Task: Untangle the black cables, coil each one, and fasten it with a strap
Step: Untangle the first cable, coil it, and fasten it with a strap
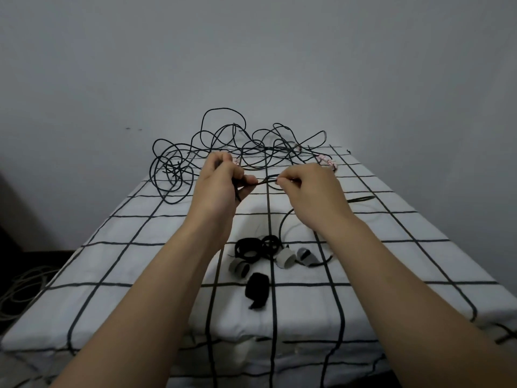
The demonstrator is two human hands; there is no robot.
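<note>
A tangle of thin black cables [229,147] lies at the far end of the checked table [140,261]. My left hand [221,180] grips a small bunch of black cable loops above the table. My right hand [310,186] pinches the same cable a short way to the right, and a short stretch runs taut between the two hands. A loose length of cable [282,228] curves down under my right wrist. Several rolled straps [265,256], black and grey, lie in a cluster near the table's middle, below my hands.
The table's white cloth with black grid lines hangs over the near edge. A grey wall [251,51] stands right behind the table. Pale cables [19,289] lie coiled on the dark floor at the left. Pinkish connectors [327,161] sit at the far right of the tangle.
</note>
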